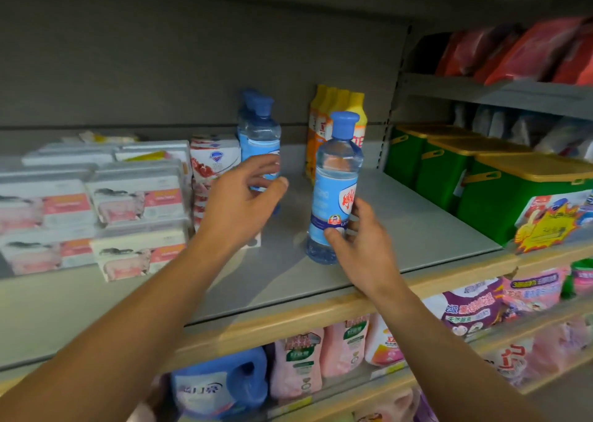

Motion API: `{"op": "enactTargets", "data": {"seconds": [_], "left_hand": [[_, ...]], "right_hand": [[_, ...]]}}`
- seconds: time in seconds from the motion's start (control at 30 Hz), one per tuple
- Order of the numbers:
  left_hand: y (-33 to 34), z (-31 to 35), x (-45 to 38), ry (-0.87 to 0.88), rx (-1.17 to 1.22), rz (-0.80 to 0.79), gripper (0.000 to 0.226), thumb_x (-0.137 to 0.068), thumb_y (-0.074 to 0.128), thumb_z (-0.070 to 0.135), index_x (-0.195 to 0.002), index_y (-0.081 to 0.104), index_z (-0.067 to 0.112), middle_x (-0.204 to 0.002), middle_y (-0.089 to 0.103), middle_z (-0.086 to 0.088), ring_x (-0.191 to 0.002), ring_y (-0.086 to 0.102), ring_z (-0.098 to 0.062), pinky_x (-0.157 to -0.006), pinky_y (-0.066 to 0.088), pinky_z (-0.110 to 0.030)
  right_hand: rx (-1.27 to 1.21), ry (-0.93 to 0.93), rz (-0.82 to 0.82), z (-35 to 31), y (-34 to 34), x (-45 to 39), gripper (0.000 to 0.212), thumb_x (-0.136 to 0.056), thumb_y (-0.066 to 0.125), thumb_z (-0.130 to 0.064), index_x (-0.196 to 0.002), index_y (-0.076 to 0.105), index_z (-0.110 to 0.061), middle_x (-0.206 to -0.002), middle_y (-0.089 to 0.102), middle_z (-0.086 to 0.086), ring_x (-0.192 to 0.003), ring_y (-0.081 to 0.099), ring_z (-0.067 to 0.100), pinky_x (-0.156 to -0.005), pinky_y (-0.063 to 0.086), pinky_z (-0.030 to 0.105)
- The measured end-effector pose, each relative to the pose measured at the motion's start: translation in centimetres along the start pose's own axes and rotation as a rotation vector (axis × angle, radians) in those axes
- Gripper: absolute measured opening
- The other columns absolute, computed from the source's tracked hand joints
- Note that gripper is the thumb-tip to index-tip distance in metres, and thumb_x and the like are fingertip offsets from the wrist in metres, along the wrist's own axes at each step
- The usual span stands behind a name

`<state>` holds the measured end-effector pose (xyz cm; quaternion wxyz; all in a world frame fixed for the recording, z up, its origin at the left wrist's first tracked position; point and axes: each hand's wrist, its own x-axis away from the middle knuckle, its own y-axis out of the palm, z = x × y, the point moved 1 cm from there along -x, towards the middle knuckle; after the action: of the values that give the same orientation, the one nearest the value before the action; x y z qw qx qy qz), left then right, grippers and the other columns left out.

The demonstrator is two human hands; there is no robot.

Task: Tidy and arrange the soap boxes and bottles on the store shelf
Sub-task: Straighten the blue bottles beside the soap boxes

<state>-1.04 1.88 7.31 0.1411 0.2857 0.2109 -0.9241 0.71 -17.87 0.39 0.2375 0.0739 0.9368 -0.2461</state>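
Blue btl (335,187) upright, cap up

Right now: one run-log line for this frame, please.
stage: arranging bottles | right hand: grips front blue bottle, upright on shelf | left hand: reaching rear blue bottle, contact unclear
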Motion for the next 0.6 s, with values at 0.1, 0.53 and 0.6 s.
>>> {"op": "enactTargets", "data": {"seconds": [0.1, 0.53, 0.6], "left_hand": [[-4.8, -0.1, -0.9, -0.012, -0.313, 0.026, 0.037, -0.087, 0.065, 0.034, -0.123, 0.063, 0.029, -0.115, 0.069, 0.006, -0.096, 0.065, -0.007, -0.087, 0.053, -0.028], [-10.5, -6.5, -3.3, -0.095, -1.291, -0.089, 0.072, -0.083, 0.030, 0.077, -0.135, 0.051, 0.032, -0.135, 0.059, 0.003, -0.122, 0.056, -0.027, -0.104, 0.041, -0.045], [-10.4, -6.6, -3.3, -0.094, -1.314, -0.084, 0.078, -0.081, 0.021, 0.080, -0.136, 0.050, 0.033, -0.136, 0.058, 0.004, -0.123, 0.055, -0.026, -0.103, 0.041, -0.046]], "right_hand": [[0.054, -0.008, 0.038, -0.3, 1.8, -1.6, 0.058, -0.084, 0.071, -0.020, -0.134, 0.043, -0.024, -0.122, 0.065, -0.005, -0.105, 0.066, 0.016, -0.090, 0.054, 0.037], [0.341, 0.097, 0.053, 0.0, 6.7, -8.4, 0.051, -0.090, 0.066, -0.032, -0.132, 0.039, -0.019, -0.126, 0.061, 0.009, -0.109, 0.062, 0.033, -0.084, 0.053, 0.043], [0.335, 0.129, 0.063, -0.2, 7.6, -9.5, 0.054, -0.090, 0.067, -0.031, -0.134, 0.038, -0.017, -0.130, 0.059, 0.009, -0.114, 0.061, 0.031, -0.087, 0.053, 0.043]]}}
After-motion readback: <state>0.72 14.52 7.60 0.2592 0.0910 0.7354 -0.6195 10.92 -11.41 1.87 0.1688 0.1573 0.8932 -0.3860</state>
